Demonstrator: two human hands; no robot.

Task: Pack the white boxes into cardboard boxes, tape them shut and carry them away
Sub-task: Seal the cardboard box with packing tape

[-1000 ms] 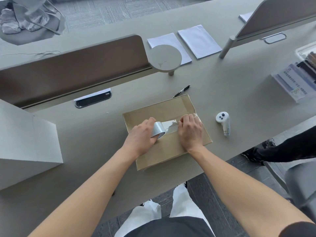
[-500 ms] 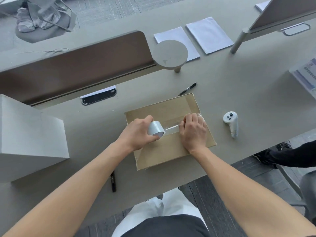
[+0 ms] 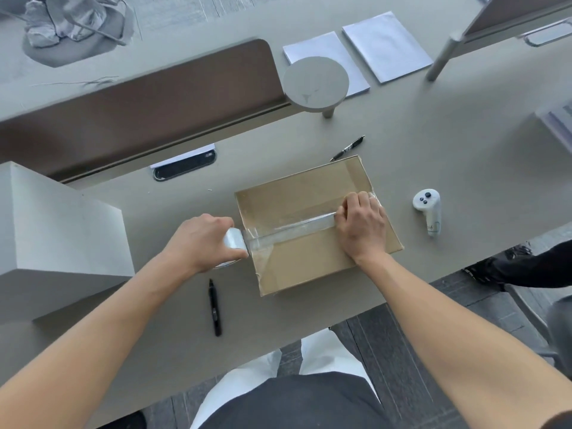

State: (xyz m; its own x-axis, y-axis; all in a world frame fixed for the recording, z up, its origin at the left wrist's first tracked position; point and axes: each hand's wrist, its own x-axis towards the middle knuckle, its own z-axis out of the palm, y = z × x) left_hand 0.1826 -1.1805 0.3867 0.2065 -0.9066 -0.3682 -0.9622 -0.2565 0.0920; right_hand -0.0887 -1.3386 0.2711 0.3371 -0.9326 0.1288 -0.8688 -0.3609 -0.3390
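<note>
head view shows a flat cardboard box (image 3: 309, 230) lying near the front edge of the grey worktop (image 3: 433, 150). a strip of clear tape (image 3: 297, 229) runs across its top. the right hand (image 3: 362, 227) lies on the box with bent fingers pressing the tape end. the left hand (image 3: 201, 243) is curled around the tape roll (image 3: 236, 246), just off the box's left side. a black marker (image 3: 214, 306) lies in front, a pen (image 3: 348, 147) behind, a white controller (image 3: 428, 213) to the right, and a big white box (image 3: 55, 236) far left.
</note>
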